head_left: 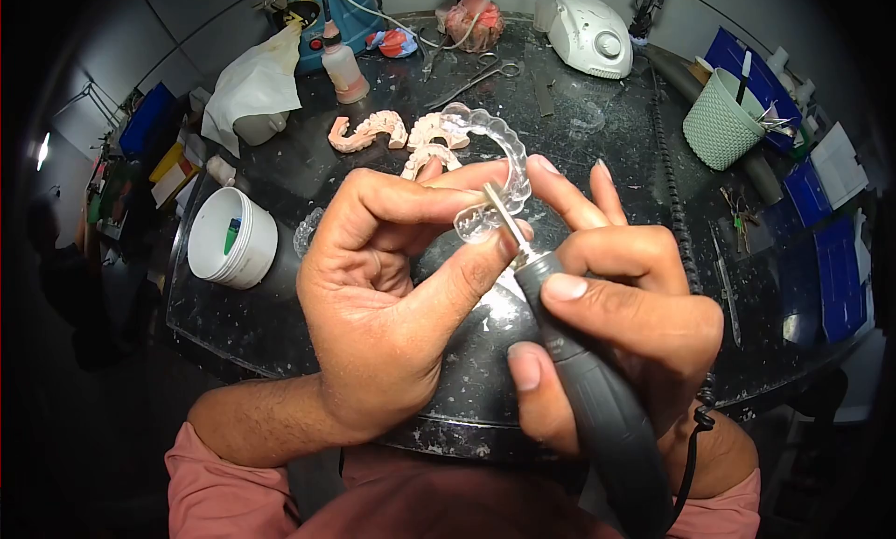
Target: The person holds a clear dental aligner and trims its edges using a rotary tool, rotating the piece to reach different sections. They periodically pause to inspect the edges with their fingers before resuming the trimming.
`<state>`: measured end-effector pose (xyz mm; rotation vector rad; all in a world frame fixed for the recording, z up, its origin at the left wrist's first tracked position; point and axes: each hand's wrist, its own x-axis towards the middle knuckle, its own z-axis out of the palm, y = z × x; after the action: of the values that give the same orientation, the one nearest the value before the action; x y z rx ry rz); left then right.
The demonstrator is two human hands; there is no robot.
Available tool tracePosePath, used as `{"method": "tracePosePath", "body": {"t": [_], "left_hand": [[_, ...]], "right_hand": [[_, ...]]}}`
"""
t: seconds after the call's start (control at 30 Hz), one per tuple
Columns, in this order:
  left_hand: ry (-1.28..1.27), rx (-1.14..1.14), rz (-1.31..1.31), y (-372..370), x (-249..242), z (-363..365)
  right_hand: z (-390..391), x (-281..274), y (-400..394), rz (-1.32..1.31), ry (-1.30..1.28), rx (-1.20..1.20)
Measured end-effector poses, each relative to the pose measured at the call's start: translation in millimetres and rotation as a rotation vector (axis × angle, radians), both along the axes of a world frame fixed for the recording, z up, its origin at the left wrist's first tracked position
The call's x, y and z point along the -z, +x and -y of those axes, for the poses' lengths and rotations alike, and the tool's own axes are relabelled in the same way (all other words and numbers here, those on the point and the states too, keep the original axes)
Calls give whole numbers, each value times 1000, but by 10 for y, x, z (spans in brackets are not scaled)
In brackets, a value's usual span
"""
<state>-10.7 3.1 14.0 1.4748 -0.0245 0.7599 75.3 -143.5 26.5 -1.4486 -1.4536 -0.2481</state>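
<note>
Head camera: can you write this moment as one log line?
left hand: holds clear tray | right hand: grips grinder, tip at tray | behind: tooth models

The hands meet over the table (597, 147). Taking the dental tray (495, 152) held above it as landmark: the tooth models (373, 128) lie just left of it, the tub (231, 238) farther left, the scissors (481, 77) behind it, the basket (723, 121) to its right.

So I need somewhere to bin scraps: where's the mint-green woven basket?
In the head view, the mint-green woven basket stands at the dark table's far right, right of the white motor unit.
</note>
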Motion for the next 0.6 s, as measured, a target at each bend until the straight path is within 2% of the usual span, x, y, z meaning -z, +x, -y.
{"method": "tracePosePath", "body": {"t": [0.17,0.3,0.33,0.43,0.57,0.6], "left_hand": [[-1,4,19,5,-10,7],[-9,9,59,28,19,3],[22,-12,50,27,24,-4],[-37,16,52,3,4,25],[6,-2,73,39,19,27],[-69,19,85,28,-2,55]], "right_hand": [[4,-7,2,2,10,9],[71,-93,7,37,-121,-69],[23,-24,-8,15,-16,-23],[4,-32,1,5,-16,3],[35,-48,-6,26,-48,-47],[22,-40,-14,9,-34,-13]]}}
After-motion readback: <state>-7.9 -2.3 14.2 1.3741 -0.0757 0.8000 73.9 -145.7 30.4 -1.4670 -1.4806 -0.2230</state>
